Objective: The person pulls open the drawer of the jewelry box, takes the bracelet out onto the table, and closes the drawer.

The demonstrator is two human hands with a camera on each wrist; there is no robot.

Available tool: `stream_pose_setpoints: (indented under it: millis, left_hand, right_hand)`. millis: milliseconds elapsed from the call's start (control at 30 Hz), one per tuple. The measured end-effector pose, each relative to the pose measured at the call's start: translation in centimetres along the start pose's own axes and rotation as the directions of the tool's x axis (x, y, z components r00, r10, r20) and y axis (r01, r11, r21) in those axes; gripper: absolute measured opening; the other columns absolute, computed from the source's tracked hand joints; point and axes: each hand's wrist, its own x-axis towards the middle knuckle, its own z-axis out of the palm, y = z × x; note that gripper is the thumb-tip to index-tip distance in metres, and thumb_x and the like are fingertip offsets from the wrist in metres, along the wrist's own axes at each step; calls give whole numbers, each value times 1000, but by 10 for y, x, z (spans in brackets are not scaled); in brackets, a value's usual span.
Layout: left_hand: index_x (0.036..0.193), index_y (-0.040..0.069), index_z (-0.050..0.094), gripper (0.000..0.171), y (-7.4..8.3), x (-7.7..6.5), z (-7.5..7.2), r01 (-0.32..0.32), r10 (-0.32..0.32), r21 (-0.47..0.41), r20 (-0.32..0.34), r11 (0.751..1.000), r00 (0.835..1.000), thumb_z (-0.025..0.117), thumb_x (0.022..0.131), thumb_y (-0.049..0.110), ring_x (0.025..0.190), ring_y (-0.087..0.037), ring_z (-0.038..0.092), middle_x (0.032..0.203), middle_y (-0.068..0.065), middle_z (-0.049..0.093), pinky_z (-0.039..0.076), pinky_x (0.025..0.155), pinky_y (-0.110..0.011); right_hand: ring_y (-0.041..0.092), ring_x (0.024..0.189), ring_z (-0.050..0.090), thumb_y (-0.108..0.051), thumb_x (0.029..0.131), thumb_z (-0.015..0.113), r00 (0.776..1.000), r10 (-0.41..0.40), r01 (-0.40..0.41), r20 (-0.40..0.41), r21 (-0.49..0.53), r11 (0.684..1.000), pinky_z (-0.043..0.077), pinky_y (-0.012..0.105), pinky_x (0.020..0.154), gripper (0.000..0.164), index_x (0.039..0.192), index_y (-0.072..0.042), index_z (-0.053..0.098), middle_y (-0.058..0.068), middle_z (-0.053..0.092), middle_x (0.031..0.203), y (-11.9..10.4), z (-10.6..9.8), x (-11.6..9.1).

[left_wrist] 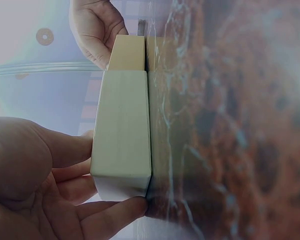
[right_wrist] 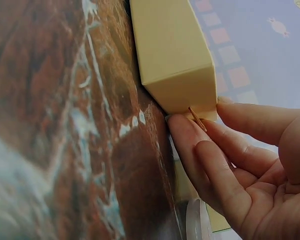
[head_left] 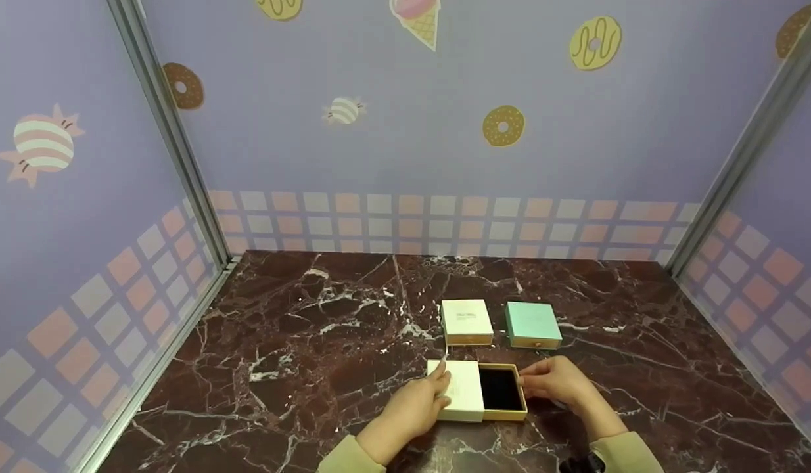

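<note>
A cream drawer box lies on the marble table, its white sleeve on the left and its yellow drawer slid partly out to the right. Black lining shows inside the drawer. My left hand grips the sleeve's left end, thumb near the top and fingers around the end, as the left wrist view shows. At the drawer's outer end is my right hand, its thumb at the rim and other fingers gathered by a small brown ribbon pull on the end face.
Behind the drawer box stand a second cream box and, to its right, a mint green box, both closed. A translucent object lies partly hidden under my right hand. Patterned purple walls border the marble table.
</note>
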Motion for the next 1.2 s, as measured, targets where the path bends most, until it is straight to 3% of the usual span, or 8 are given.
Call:
stream_pose_setpoints:
  millis: [267, 833, 1200]
  left_hand:
    - [145, 3, 57, 50, 0, 0, -1, -19, 19, 15, -12, 1000, 1000, 66, 99, 22, 132, -36, 62, 161, -13, 45, 55, 108, -45]
    - [145, 3, 58, 50, 1, 1, -2, -28, 29, 34, -23, 999, 999, 67, 98, 20, 131, -36, 62, 160, -15, 46, 54, 110, -44]
    - [145, 3, 58, 50, 1, 1, -2, -27, 27, 28, -22, 999, 999, 67, 99, 20, 132, -36, 61, 160, -15, 46, 53, 111, -43]
  right_hand:
    - [14, 79, 76, 0, 95, 68, 1000, -8, 8, -4, 9, 1000, 66, 26, 73, 33, 113, 27, 63, 28, 76, 100, -1, 2, 0]
    - [10, 75, 74, -8, 91, 76, 1000, -11, 13, -23, 71, 997, 64, 22, 72, 31, 106, 19, 71, 9, 79, 88, -3, 6, 1]
    - [10, 74, 74, -5, 94, 72, 998, 7, -7, -56, 1, 1000, 64, 24, 72, 33, 111, 23, 67, 18, 79, 92, -2, 11, 3]
